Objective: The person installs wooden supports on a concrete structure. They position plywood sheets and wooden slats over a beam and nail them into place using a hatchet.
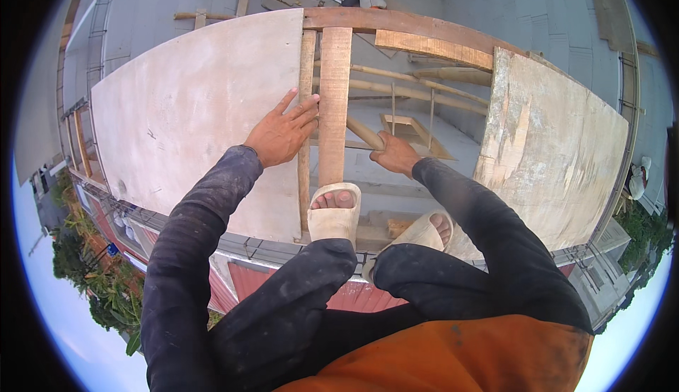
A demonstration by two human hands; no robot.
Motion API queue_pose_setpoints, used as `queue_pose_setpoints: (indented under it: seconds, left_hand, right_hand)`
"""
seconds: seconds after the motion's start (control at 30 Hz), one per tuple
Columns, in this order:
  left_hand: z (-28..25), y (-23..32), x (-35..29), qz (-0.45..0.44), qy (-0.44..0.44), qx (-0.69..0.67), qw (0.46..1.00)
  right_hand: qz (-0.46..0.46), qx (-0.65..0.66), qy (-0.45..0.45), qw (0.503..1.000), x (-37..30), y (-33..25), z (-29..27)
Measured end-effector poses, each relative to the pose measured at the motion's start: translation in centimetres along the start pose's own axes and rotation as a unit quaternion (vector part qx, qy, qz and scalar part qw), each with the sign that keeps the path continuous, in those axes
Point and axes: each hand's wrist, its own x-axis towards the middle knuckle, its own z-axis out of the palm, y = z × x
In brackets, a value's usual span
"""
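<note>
My left hand (283,134) lies flat with fingers spread on the edge of a pale plywood panel (191,116), its fingertips reaching to an upright plank (334,102). Round a thick wooden handle (365,133) my right hand (397,156) is closed, over the gap to the right of that plank. The handle slants up and left, and its far end is hidden at the plank, so I cannot tell what tool it belongs to. A narrow batten (307,109) runs along the panel's edge, beside the plank.
A long beam (410,25) crosses the far side. Through the open gap, bamboo poles (424,92) and a lower level show. A weathered plywood panel (559,151) lies right. My sandalled feet (334,211) stand at the near edge, high above a red roof (364,297).
</note>
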Motion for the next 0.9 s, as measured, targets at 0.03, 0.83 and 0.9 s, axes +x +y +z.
queue_pose_setpoints:
  seconds: [0.03,0.83,0.9]
  left_hand:
    - [-0.6,-1.0,1.0,0.027,-0.015,0.022,0.999]
    - [-2.4,-0.7,3.6,0.239,-0.212,0.213,0.923]
    - [-3.0,0.1,5.2,0.228,-0.305,0.175,0.908]
  right_hand:
    - [-0.004,0.003,0.009,1.0,0.2,-0.2,0.4]
    - [0.113,0.227,-0.015,0.967,-1.3,-3.1,-0.8]
    - [0.108,0.224,-0.034,0.968,-1.0,-2.6,-0.7]
